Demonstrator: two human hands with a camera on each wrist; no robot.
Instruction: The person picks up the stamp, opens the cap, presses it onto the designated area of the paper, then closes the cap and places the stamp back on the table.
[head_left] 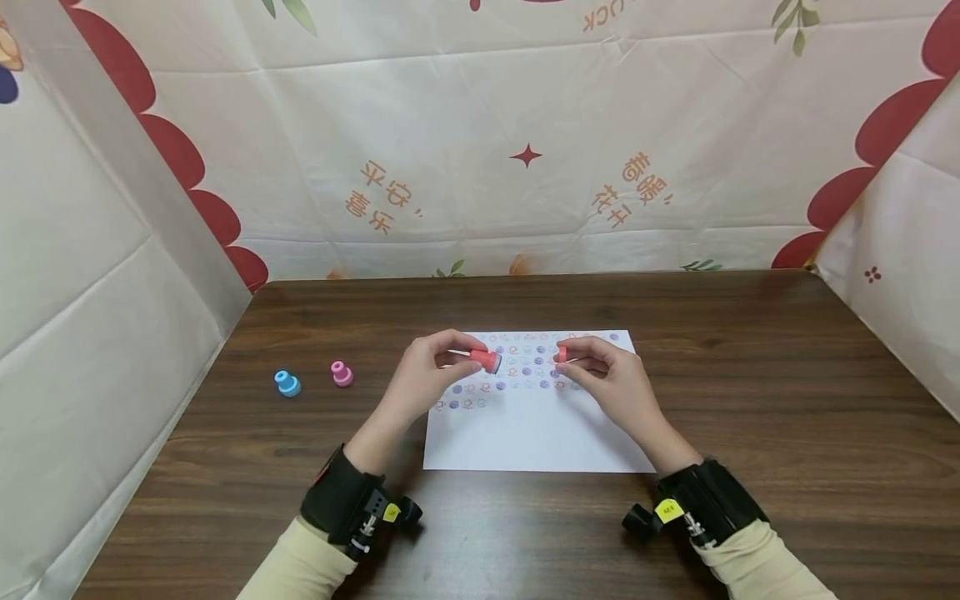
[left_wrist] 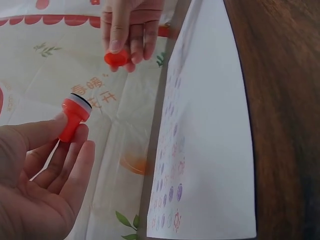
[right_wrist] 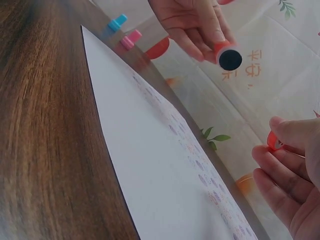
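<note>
Between thumb and fingers, my left hand (head_left: 431,371) pinches a red stamp (head_left: 486,360) by its handle. The dark stamping face is uncovered and points toward the right hand; it shows as a dark disc in the right wrist view. My right hand (head_left: 611,379) pinches a small red cap (head_left: 562,354), its hollow side visible in the left wrist view (left_wrist: 116,59). Stamp and cap are apart, both held above a white sheet of paper (head_left: 525,433). Rows of small purple, red and blue stamped prints (head_left: 527,372) cover the paper's far part.
To the left of the paper, a blue stamp (head_left: 287,383) and a pink stamp (head_left: 342,374) stand on the brown wooden table (head_left: 750,375). A white printed cloth (head_left: 480,125) hangs behind the table's far edge and along both sides.
</note>
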